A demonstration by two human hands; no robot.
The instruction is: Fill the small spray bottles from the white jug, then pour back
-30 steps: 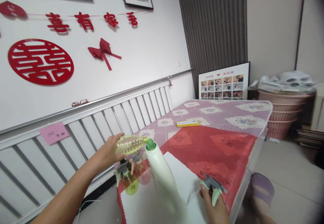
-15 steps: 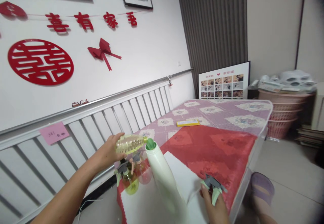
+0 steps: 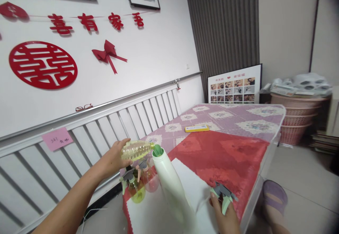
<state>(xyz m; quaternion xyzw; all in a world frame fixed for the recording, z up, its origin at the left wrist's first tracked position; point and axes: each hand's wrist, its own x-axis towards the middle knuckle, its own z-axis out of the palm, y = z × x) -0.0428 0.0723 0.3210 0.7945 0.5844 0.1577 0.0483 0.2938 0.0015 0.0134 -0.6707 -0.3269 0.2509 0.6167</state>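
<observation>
My left hand (image 3: 114, 160) is closed around a small clear yellowish bottle (image 3: 135, 150), tipped sideways with its neck against a green funnel (image 3: 158, 150). The funnel sits in the mouth of a tall white bottle (image 3: 172, 188) standing on a white sheet (image 3: 190, 184). My right hand (image 3: 225, 217), at the bottom edge, grips a grey and pale green spray trigger head (image 3: 224, 195) lying by the sheet. Behind the white bottle stand two spray bottles, one yellow-green (image 3: 135, 190) and one pink (image 3: 149, 179).
The table has a red cloth (image 3: 225, 156) over a purple patterned cover (image 3: 238, 117), with a yellow flat object (image 3: 196, 128) on it. A white slatted rail (image 3: 106, 128) runs along the left wall. Pink baskets (image 3: 296, 121) and a framed photo board (image 3: 234, 85) stand behind.
</observation>
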